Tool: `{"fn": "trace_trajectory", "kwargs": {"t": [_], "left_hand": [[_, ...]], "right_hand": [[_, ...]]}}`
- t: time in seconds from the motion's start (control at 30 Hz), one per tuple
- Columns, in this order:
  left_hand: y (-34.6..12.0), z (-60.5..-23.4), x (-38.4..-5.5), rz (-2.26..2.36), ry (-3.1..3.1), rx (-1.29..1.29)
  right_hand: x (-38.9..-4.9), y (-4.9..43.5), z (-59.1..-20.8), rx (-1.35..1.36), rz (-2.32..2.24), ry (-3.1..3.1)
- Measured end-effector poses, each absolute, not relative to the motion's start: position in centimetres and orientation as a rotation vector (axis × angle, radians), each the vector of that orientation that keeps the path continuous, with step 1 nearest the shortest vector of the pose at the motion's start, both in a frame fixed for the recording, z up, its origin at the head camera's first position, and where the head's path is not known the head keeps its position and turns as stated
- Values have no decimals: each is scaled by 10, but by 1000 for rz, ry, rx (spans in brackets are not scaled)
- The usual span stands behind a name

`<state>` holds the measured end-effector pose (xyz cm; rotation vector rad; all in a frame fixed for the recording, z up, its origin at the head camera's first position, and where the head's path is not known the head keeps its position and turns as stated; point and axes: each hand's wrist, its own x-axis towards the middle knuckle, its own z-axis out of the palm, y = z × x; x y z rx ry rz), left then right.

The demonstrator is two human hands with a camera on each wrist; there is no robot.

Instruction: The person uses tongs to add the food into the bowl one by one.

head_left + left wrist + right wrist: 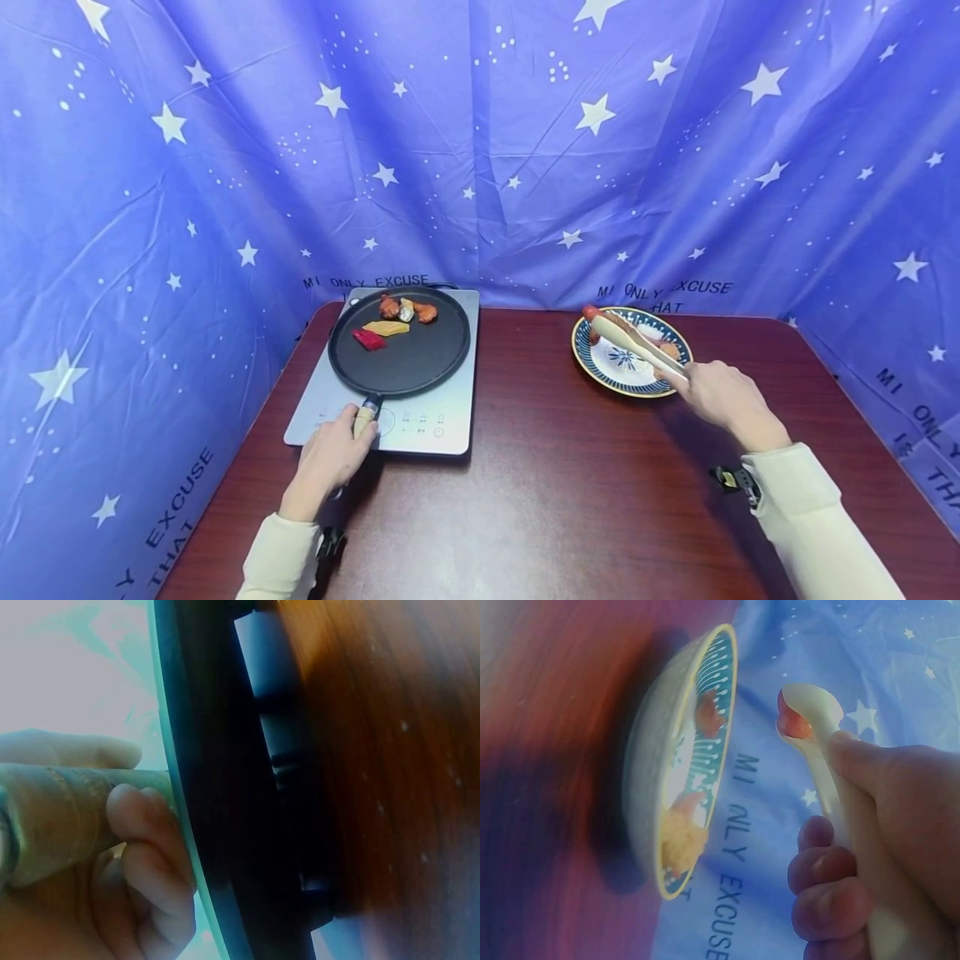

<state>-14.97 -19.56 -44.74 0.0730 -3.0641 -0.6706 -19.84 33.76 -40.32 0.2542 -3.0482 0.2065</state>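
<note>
My left hand point(330, 458) grips the tan handle point(365, 418) of a flat black pan point(420, 362); the left wrist view shows the fingers curled round the handle point(56, 817). In the pan lie a red piece point(369, 339), a yellow piece point(387, 327), a whitish piece point(406, 310) and brown drumstick-like pieces point(425, 312). With my right hand point(723, 400) I hold cream-coloured tongs point(628, 340) over a patterned plate point(600, 372). Between the tong tips sits a reddish food piece point(793, 724), mostly hidden. Brownish food point(710, 712) and a yellowish lump point(684, 838) lie on the plate.
The pan stands on a silver induction cooker point(442, 417) at the left of the dark red table point(555, 483). A blue star-printed curtain point(480, 208) hangs behind the table and along both sides. Bare tabletop lies between cooker and plate.
</note>
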Motion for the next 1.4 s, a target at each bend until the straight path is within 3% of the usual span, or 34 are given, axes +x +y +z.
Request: {"fn": "trace_trajectory", "kwargs": {"t": [0.47,0.8,1.4], "left_hand": [[-197,-447,-149,-684,-3045,50],[-197,-449,-150,-682,-3059,58],[-197,-447,-151,-697,-3070,77]], "right_hand": [[-205,295,-389,338,197,-2984],[-213,260,-383,573,44,-2825],[-219,193,-375,606,202,-2908]]}}
